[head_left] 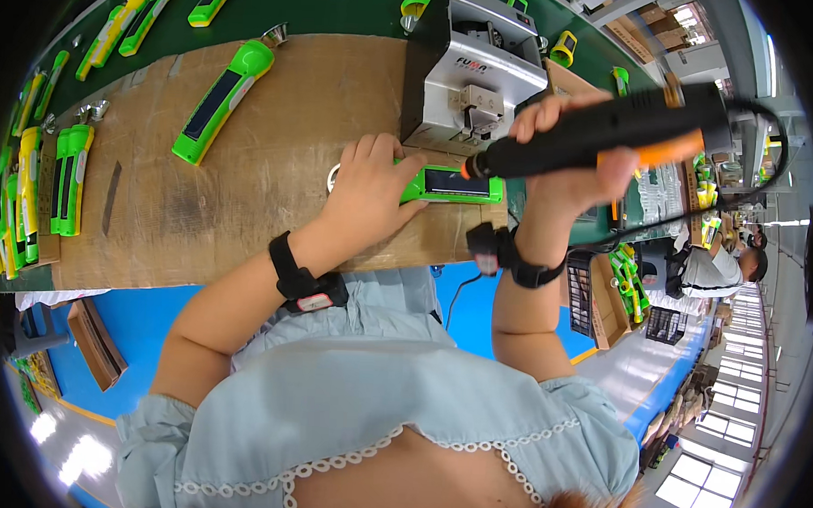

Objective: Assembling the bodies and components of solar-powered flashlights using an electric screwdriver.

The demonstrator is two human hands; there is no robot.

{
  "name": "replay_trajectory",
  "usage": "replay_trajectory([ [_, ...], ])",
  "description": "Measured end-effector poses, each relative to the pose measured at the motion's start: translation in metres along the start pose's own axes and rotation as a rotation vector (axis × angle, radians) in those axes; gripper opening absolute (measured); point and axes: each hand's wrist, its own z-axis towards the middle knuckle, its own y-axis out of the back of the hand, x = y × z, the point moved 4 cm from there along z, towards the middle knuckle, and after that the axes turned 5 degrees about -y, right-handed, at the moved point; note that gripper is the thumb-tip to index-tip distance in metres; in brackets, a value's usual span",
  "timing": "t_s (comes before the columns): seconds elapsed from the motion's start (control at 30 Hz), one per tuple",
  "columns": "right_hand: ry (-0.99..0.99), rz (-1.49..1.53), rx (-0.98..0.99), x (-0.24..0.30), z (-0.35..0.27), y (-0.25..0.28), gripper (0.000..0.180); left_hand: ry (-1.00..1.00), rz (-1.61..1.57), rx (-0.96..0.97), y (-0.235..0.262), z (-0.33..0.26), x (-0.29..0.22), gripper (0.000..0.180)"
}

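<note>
Green flashlight (463,184) partly out of sight under left hand (366,188) (screwdriver (599,131) blurry)

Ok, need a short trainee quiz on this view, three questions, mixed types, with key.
1. Which hand holds the black-and-orange corded tool?
2. True or false: the left hand is on a green light lying over the cardboard.
3. What stands just beyond that light?
A) a potted plant
B) a silver-and-black machine
C) a laptop

Key:
1. The right hand.
2. True.
3. B.
</note>
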Motion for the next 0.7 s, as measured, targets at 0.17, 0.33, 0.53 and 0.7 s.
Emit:
replay_trajectory([
  [0.17,0.024,0.229,0.153,0.006,-0.044,-0.006,0.078,-0.004,-0.028,-0.010,-0.001,0.001,-0.001,0.045],
  [0.33,0.053,0.230,0.080,0.007,-0.052,-0.014,0.088,0.006,-0.046,-0.028,-0.003,-0.001,-0.002,0.048],
  [0.53,-0.039,0.203,0.059,-0.004,-0.052,-0.019,0.088,0.016,-0.059,-0.028,-0.003,-0.002,-0.004,0.050],
  [0.7,-0.018,-0.018,0.037,-0.014,-0.053,-0.019,0.084,0.037,-0.058,-0.015,-0.003,0.000,-0.003,0.049],
])
